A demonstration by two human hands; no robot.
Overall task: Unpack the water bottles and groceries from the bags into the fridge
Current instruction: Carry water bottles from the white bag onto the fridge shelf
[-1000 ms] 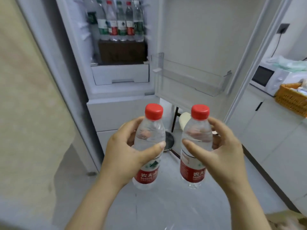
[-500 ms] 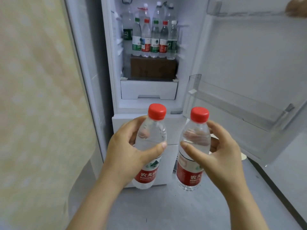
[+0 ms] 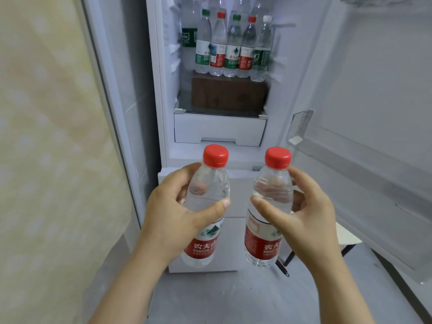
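A: Head view, hands?
B: Left hand (image 3: 173, 216) wrapped round the left bottle (image 3: 207, 206), right hand (image 3: 301, 216) round the right bottle (image 3: 268, 206); both upright, lower centre.
A: Fridge?
B: Fridge (image 3: 219, 129) open, upper centre; shelf bottles (image 3: 231, 45) stand in a row on a brown box (image 3: 229, 94).

Both bare forearms reach forward; the left hand (image 3: 173, 218) and right hand (image 3: 304, 220) are each curled, thumbs across, gripping upright.
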